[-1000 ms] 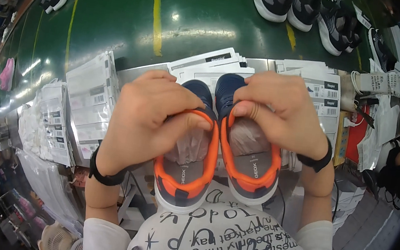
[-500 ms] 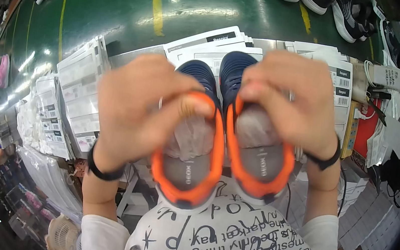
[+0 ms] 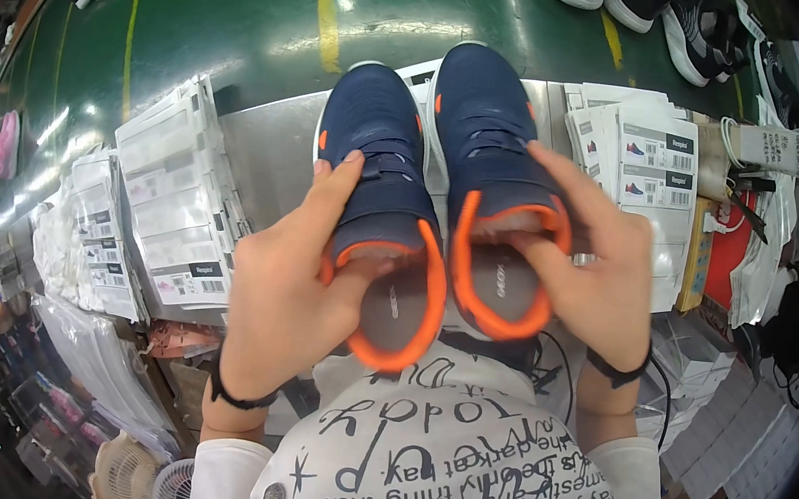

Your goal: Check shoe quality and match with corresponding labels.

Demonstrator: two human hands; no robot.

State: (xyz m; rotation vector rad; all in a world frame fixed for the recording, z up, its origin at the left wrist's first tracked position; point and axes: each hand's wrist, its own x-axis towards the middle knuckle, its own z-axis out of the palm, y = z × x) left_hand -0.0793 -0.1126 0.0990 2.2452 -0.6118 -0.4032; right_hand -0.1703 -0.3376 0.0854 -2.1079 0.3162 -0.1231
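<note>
Two navy shoes with orange collars and grey insoles are held side by side, toes pointing away from me. My left hand [image 3: 282,295] is closed on the left shoe [image 3: 373,110], thumb in its opening and fingers along the outer side. Around the right shoe [image 3: 486,89] my right hand [image 3: 608,272] is closed the same way, its thumb inside the collar. Both tongues lie over the front of the openings. Some pale stuffing shows under the right tongue.
Stacks of printed white sheets [image 3: 168,209] lie left of the shoes, with more label sheets [image 3: 656,182] to the right. Beyond is a green surface [image 3: 237,26] with yellow lines. Black shoes [image 3: 689,45] stand at its far right, others at far left.
Both shoes have moved away from me, and their toes and uppers now show. My hands have shifted from the collar fronts to the outer sides. The tongues now cover most of the pale stuffing.
</note>
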